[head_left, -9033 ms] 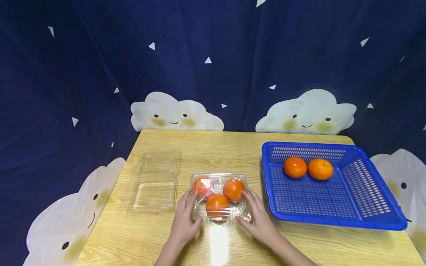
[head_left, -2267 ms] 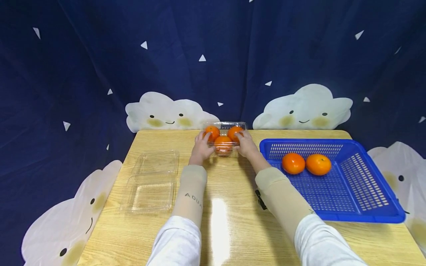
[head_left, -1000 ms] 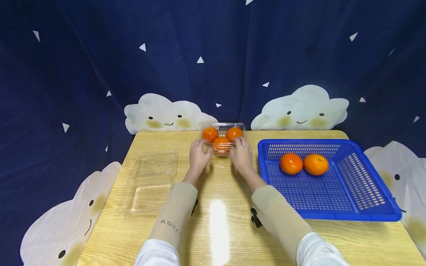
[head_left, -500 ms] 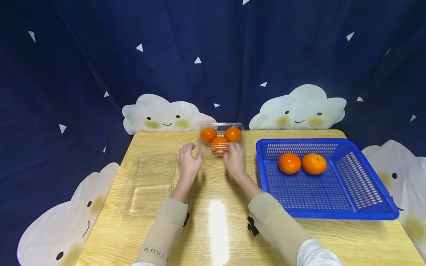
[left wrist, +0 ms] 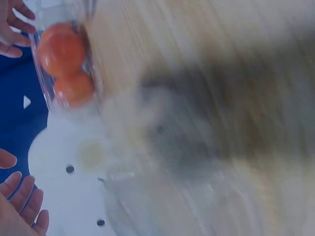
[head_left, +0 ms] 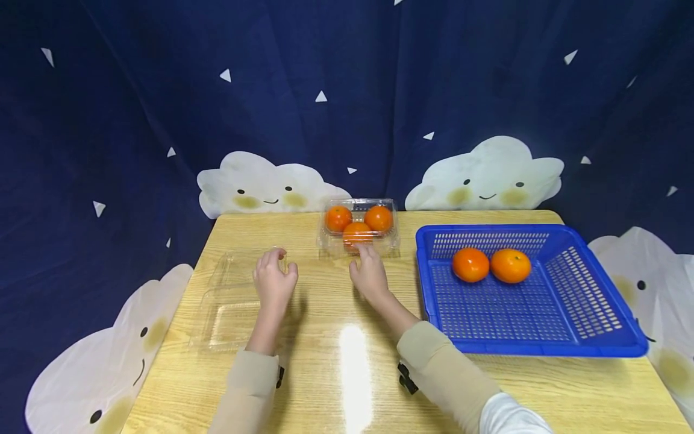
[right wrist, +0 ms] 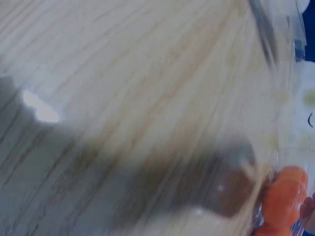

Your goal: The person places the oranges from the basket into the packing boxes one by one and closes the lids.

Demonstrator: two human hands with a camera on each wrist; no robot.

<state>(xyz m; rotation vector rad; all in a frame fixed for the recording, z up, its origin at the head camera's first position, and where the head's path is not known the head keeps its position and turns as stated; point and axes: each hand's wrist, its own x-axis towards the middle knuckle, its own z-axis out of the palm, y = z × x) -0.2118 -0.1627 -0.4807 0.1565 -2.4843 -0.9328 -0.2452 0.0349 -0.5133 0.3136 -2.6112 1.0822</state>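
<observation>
A clear plastic clamshell box (head_left: pixel 327 243) stands at the back middle of the table with three round orange fruits (head_left: pixel 338 218) inside. My right hand (head_left: pixel 370 276) is just in front of this box, its fingers loosely bent and nothing in them; whether the fingertips touch the box I cannot tell. Farther left, my left hand (head_left: pixel 273 280) is over the right side of an empty, unfolded clamshell box (head_left: pixel 225 313), with thumb and fingers apart and nothing between them. The left wrist view shows the left hand (left wrist: pixel 22 204) at its lower left edge and the fruits (left wrist: pixel 63 54) above.
A blue perforated basket (head_left: pixel 526 348) sits on the right of the wooden table (head_left: pixel 331 374), holding two orange fruits (head_left: pixel 510 266) near its back wall. Behind the table hangs a dark blue curtain (head_left: pixel 325 54) with white clouds.
The filled box went from the table's middle to its back edge. Both hands have since come off it: the left moved left to the empty box, the right drew slightly back.
</observation>
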